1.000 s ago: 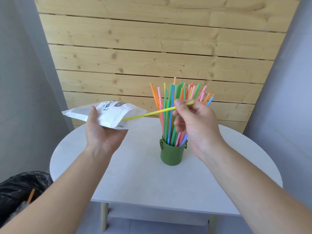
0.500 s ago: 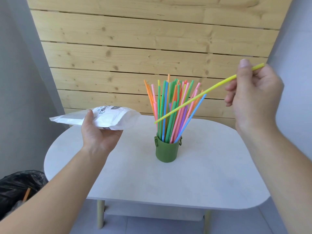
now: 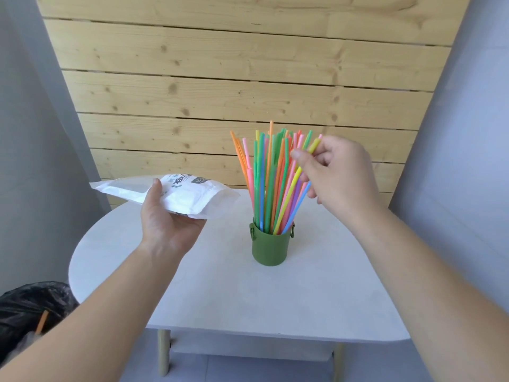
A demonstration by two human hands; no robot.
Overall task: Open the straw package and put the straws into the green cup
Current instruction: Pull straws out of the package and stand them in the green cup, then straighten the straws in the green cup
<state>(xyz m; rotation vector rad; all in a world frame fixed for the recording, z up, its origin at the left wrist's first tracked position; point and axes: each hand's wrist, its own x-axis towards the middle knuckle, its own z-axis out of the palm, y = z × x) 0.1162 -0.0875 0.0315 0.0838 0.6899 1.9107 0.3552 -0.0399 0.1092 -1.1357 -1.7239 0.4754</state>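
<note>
A green cup (image 3: 270, 248) stands upright near the middle of the white counter (image 3: 220, 293), packed with a fan of thin straws (image 3: 264, 183) in orange, pink, green, blue and yellow. The right hand (image 3: 334, 175) pinches a yellow straw (image 3: 289, 201) near its top end, its lower end down in the cup. The left hand (image 3: 168, 216) holds a crumpled white package (image 3: 176, 195) flat above the counter, left of the cup.

Lighting: bright, even daylight; soft shadows on table (image 3: 220, 285). Image: sharp centrally; wide-angle bowing of wall planks (image 3: 248, 92) toward edges.
</note>
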